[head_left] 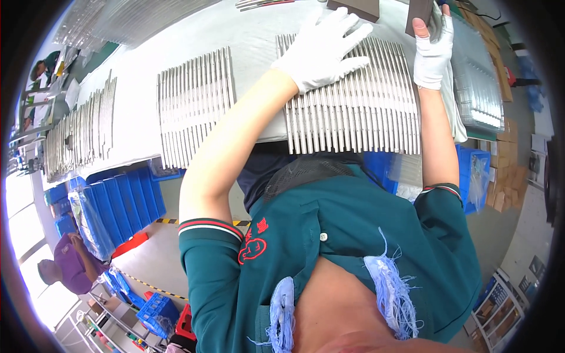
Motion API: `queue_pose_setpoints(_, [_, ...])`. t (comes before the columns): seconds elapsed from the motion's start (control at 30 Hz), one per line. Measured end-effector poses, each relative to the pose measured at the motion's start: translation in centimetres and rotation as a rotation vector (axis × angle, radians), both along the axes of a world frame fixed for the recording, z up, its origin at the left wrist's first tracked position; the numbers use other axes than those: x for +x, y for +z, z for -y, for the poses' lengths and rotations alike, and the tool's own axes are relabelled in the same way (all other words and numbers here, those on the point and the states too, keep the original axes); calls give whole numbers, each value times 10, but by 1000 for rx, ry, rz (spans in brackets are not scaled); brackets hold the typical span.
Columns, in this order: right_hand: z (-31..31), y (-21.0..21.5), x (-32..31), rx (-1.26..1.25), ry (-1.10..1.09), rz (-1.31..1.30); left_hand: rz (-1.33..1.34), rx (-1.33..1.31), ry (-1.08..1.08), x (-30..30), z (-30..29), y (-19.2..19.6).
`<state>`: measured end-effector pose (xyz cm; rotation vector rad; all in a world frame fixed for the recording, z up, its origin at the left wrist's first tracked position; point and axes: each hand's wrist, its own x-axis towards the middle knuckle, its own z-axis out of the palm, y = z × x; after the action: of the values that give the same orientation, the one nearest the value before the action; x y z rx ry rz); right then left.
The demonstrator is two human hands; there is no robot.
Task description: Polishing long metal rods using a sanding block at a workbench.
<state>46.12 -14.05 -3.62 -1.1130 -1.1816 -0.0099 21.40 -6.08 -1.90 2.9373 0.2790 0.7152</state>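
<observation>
My left hand [323,52], in a white glove, is spread out above a wide row of silver metal rods [353,120] laid side by side on the white-covered table. Its fingertips point toward a dark brown block [364,7] at the far edge of the picture; whether they touch it I cannot tell. At the far right my right hand [434,59] wears a white glove with bare thumb and fingertip showing. It grips a second dark brown block [417,16], which stands upright and is cut off by the picture's edge.
Left of the wide row lie a narrower row of rods [194,97] and an uneven row [82,132]. Clear plastic trays [479,88] are stacked at the right, with more plastic sheets [126,20] far left. Blue crates [132,197] stand below the table. A person in purple [73,265] is at left.
</observation>
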Motion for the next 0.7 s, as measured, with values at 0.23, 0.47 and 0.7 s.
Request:
queue_pose_setpoints(0.23, [6, 6, -2, -14, 39, 20, -57, -30, 99, -40, -13, -5])
queue_pose_setpoints(0.47, [6, 9, -7, -67, 25, 50, -247, 25, 207, -83, -21, 8])
queue_pose_setpoints(0.7, [1, 3, -5, -7, 43, 64, -112, -48, 85, -29, -4, 1])
